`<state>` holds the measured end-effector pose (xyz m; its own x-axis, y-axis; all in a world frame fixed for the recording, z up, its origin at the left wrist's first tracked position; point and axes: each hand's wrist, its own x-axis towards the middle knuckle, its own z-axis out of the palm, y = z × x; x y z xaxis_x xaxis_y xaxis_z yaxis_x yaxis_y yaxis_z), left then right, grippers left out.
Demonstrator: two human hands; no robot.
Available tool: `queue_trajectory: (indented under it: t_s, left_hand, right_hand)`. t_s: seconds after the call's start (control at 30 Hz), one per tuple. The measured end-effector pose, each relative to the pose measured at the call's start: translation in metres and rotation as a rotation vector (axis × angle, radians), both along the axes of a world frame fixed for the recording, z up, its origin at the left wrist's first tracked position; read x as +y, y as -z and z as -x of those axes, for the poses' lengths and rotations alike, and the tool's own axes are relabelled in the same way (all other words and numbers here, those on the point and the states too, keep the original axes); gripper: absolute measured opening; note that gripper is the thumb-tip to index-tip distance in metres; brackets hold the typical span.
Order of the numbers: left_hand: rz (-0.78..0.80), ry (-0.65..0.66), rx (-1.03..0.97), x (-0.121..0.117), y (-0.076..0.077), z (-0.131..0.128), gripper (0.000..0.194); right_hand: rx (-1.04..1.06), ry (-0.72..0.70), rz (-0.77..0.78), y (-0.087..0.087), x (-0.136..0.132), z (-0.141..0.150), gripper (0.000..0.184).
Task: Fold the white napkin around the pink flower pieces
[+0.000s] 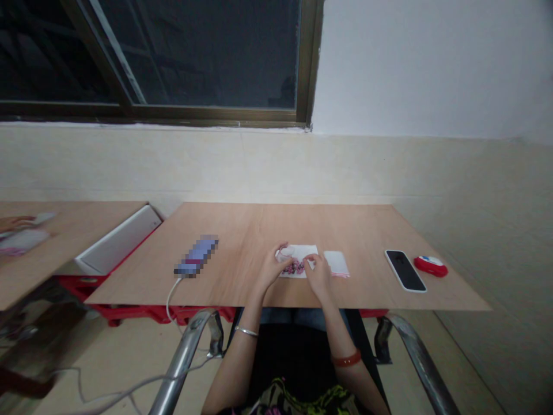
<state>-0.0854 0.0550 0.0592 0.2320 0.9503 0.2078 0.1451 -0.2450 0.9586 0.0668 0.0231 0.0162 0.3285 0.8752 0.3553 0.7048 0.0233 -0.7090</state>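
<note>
My left hand [273,266] and my right hand [318,271] rest close together on a wooden table [242,230], over a white sheet [302,253]. Small pink pieces [294,267] lie on the sheet between the hands. Both hands have their fingers bent in a pinch at these pieces; a thin pink loop [285,251] rises by my left fingers. What each pinch holds is too small to name. A silver bangle sits on my left wrist and a red band on my right wrist.
A small clear bag [336,263] lies right of the sheet. Farther right are a black phone [405,270] and a red-and-white object [431,266]. A blurred device [197,256] with a white cable lies left. Chrome chair arms [184,351] flank my lap. Another table [64,230] stands left.
</note>
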Motion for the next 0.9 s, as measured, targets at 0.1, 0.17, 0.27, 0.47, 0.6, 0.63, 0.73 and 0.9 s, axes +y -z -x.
queue_trajectory:
  t_s: [0.1,0.17,0.27,0.47,0.6,0.63,0.73,0.9]
  left_hand:
    - [-0.01,0.012,0.036,0.004,0.006,-0.001,0.051]
    - [-0.024,0.021,0.059,0.007,0.008,-0.003,0.049]
    - [-0.057,0.039,0.053,0.008,0.006,-0.008,0.045]
    - [-0.062,0.044,0.014,0.004,0.002,-0.008,0.039]
    - [0.016,-0.041,-0.016,0.005,0.01,0.001,0.046]
    - [0.016,-0.05,-0.014,0.007,0.01,0.002,0.046]
    - [-0.001,-0.027,0.009,0.014,0.003,0.005,0.047]
    - [0.053,0.096,-0.03,0.026,-0.033,-0.001,0.051]
  right_hand:
    - [0.132,-0.006,-0.197,-0.019,0.006,0.002,0.019]
    - [0.191,-0.023,-0.252,-0.033,0.008,0.004,0.019]
    - [0.22,-0.113,-0.256,-0.048,0.009,0.007,0.019]
    - [0.247,-0.278,-0.188,-0.049,0.019,0.003,0.021]
    - [0.326,-0.204,-0.11,-0.028,0.026,-0.013,0.026]
    - [0.303,-0.196,-0.051,-0.021,0.027,-0.016,0.024]
    - [0.141,-0.223,0.146,0.002,0.026,-0.02,0.011]
    - [0.02,-0.253,0.342,0.025,0.026,-0.013,0.002]
